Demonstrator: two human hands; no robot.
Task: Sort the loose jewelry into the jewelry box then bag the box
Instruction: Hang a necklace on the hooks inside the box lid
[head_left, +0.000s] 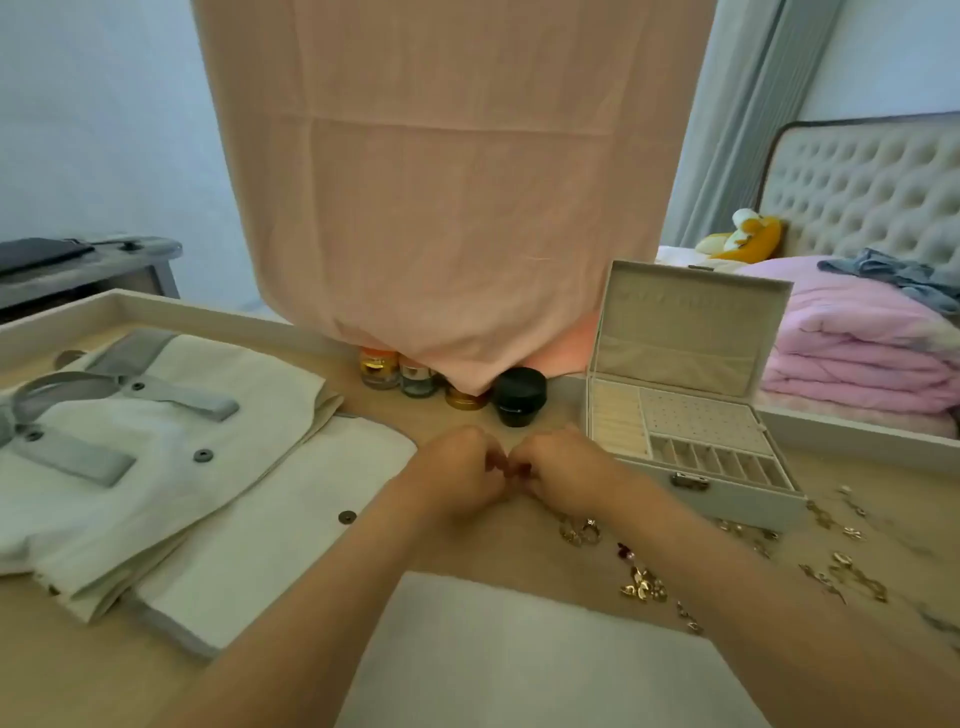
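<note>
Down at the near edge of the table, a white sheet shows between the 2 forearms. Just to its right, the loose jewelry is scattered in small gold clusters, running along to the front of the box. Risk number 1 sits right there: the right forearm passes straight over those pieces, and a careless drag back would likely sweep some toward the table edge or tangle them together.

Further in, the left hand and the right hand meet knuckle to knuckle, the fingers of both curled in and the tips pressed close. Something tiny may be pinched between them, but it is too small to tell, so whether either hand actually holds a piece cannot be said. If it is an earring or a clasp being worked, a slip here probably drops it onto the wood. From there it could skip out of sight under the cream bag lying flat just to the left.

Off to the right, near the right hand, the jewelry box stands open, its lid upright and its compartments looking unfilled. That lid is the next worry: a nudge from a reaching wrist could tip it shut.

Beyond the hands, 4 small jars stand in a row under the hanging pink cloth, close enough for an overreach to knock 1 over.
</note>
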